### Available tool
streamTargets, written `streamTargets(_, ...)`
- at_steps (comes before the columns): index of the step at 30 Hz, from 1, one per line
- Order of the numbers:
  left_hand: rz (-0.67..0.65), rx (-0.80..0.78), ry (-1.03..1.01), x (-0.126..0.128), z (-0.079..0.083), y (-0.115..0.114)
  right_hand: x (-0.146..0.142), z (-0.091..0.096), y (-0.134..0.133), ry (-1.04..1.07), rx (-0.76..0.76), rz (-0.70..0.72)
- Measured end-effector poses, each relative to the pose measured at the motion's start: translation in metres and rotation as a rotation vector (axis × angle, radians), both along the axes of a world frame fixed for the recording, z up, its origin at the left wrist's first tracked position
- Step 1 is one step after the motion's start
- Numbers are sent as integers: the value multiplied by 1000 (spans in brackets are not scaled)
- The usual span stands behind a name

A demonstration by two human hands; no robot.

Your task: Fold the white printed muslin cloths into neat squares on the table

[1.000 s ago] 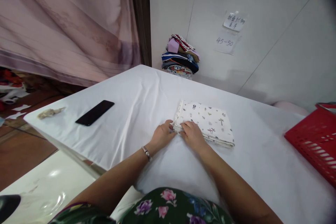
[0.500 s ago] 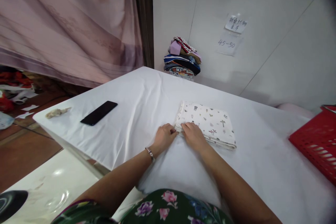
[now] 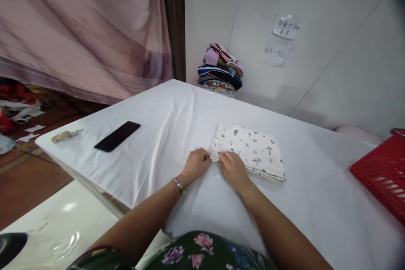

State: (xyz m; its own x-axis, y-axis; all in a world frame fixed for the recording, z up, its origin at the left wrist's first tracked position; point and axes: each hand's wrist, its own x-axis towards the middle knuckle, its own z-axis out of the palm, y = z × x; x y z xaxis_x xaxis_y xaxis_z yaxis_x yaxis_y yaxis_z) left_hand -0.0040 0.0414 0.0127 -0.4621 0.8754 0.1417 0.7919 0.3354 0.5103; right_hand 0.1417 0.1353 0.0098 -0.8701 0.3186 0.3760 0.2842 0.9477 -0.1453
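Observation:
A folded white cloth (image 3: 253, 149) with small printed figures lies on the white-covered table (image 3: 164, 126). My left hand (image 3: 196, 164) sits at the cloth's near left corner, fingers curled and pinching its edge. Just to the right, my right hand (image 3: 233, 168) grips the cloth's near edge with fingers bent over the top layer. A bracelet is on my left wrist.
A black phone (image 3: 117, 136) lies on the table's left part, with a small crumpled scrap (image 3: 65, 135) near the left corner. A stack of folded clothes (image 3: 220, 68) stands at the far edge by the wall. A red basket (image 3: 382, 173) is at the right.
My hands stay at the cloth's near left corner and have barely shifted; the view has moved slightly.

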Motion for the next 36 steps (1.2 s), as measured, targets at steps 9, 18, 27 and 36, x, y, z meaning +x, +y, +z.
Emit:
streamTargets(9, 24, 103, -188, -2, -3, -7, 1, -5, -2, 52, -21, -15)
streamTargets(18, -32, 136, -261, 0, -4, -12, 1, -6, 0, 141, -180, -28)
streamTargets(27, -44, 143, -279, -3, -7, -8, -15, 11, 0, 108, -320, -69)
streamTargets(36, -93, 157, -308, -5, -4, -8, -18, -4, -4, 245, -359, -84)
